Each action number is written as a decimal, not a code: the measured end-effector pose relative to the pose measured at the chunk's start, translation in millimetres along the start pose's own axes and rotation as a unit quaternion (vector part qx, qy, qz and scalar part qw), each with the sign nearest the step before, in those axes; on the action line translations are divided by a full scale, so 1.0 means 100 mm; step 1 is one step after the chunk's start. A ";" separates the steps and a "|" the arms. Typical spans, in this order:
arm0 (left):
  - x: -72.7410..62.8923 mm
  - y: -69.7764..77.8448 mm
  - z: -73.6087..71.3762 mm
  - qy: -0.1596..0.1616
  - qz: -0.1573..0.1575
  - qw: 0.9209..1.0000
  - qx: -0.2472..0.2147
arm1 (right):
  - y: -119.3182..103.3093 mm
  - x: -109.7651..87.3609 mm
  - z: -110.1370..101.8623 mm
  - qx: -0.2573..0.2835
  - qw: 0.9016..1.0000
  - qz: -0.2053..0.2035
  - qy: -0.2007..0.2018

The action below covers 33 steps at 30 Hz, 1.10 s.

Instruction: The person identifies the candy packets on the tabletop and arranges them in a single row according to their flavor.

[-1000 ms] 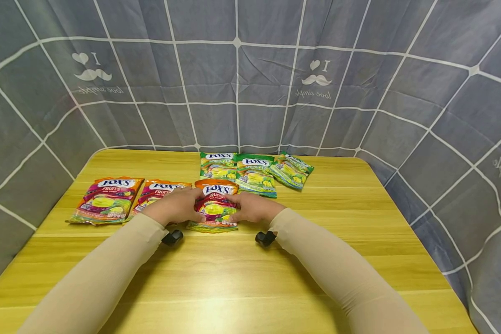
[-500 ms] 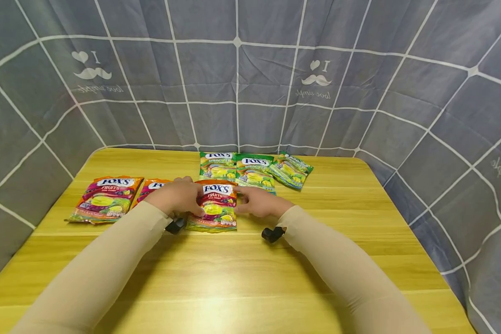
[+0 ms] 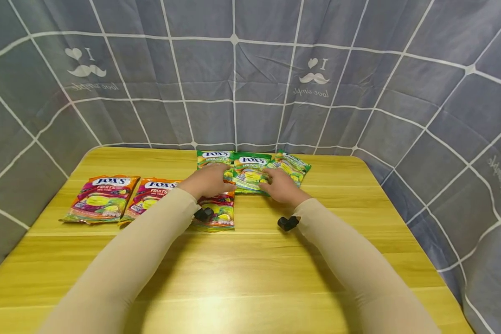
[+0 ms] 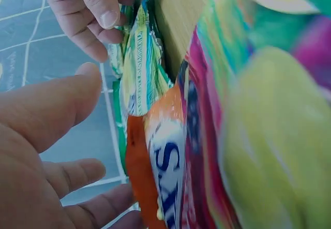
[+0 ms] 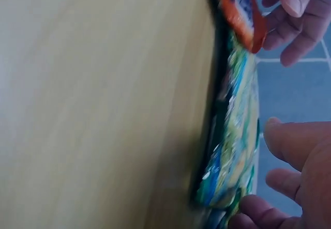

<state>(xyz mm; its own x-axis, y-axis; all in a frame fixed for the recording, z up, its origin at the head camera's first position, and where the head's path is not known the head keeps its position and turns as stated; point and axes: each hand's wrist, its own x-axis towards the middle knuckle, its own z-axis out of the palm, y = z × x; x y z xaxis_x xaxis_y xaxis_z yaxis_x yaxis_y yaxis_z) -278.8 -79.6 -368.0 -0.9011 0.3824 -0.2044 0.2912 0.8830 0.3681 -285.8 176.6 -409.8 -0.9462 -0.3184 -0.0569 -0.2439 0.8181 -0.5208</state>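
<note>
My left hand (image 3: pixel 210 180) reaches over the top of the nearest orange-and-purple candy bag (image 3: pixel 222 214). In the left wrist view its fingers are spread and hold nothing. My right hand (image 3: pixel 283 186) hovers by the right edge of the middle green candy bag (image 3: pixel 250 174); in the right wrist view its fingers are relaxed, apart from one another. Whether a fingertip touches that bag is hard to tell. Left of it lies another green bag (image 3: pixel 214 159), partly hidden by my left hand. A third green bag (image 3: pixel 293 165) lies tilted behind my right hand.
Two more orange-and-purple candy bags, one at the far left (image 3: pixel 102 199) and one beside it (image 3: pixel 152 195), lie on the wooden table (image 3: pixel 250 273). A grey checked curtain (image 3: pixel 259 74) hangs along the table's back and sides.
Both hands have left the nearest orange-and-purple bag's sides and moved forward and right, toward the middle green bag. The bags lie about where they were.
</note>
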 end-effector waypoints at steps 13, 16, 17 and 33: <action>0.36 0.15 0.15 -0.013 -0.020 0.998 0.057 | 0.09 0.08 0.01 -0.034 0.999 0.039 -0.007; 0.41 0.18 0.18 -0.013 -0.019 0.998 0.061 | 0.09 0.10 0.01 -0.047 0.998 0.046 -0.014; 0.41 0.19 0.19 -0.013 -0.020 0.998 0.059 | 0.08 0.10 0.01 -0.049 0.998 0.047 -0.016; 0.43 0.28 0.22 -0.016 -0.016 0.999 0.045 | 0.11 0.14 -0.01 -0.042 0.997 0.056 -0.039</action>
<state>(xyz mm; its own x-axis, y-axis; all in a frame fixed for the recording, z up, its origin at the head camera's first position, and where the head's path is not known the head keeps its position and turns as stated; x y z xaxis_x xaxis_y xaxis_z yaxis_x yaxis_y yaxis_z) -303.0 -32.8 -386.4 -0.9003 0.3608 -0.2435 0.2914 0.9152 0.2783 -301.4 181.5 -415.4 -0.9500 -0.2562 -0.1783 -0.1576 0.8867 -0.4347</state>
